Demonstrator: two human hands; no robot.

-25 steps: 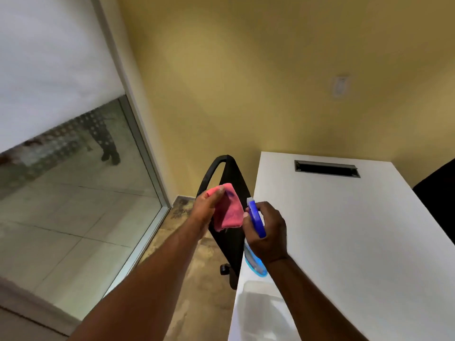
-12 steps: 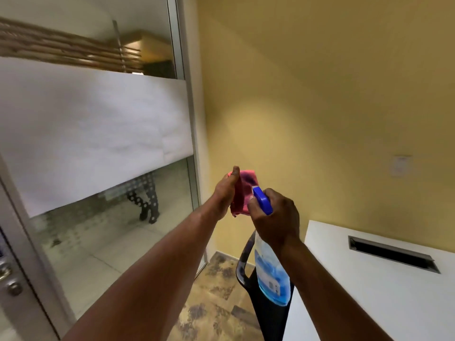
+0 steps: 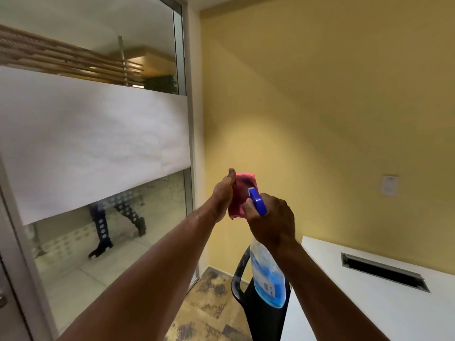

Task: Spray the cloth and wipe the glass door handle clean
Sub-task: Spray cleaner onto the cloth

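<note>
My left hand (image 3: 222, 196) holds a pink cloth (image 3: 240, 195) up in front of me at chest height. My right hand (image 3: 272, 221) grips a spray bottle (image 3: 267, 279) of blue liquid by the neck, and its blue nozzle head (image 3: 257, 201) sits right against the cloth. The glass door frame (image 3: 17, 242) runs up the left edge, with a bit of metal door hardware (image 3: 2, 300) at the far left. The handle itself is mostly out of view.
A glass wall (image 3: 98, 242) with a frosted band fills the left; a person's legs show behind it. A black chair (image 3: 248, 299) stands below the bottle. A white table (image 3: 369, 303) with a cable slot (image 3: 384, 271) is at the right, against a yellow wall.
My view has swung up and left towards the glass wall and door frame. Both hands have risen with the cloth and bottle, which stay close together.
</note>
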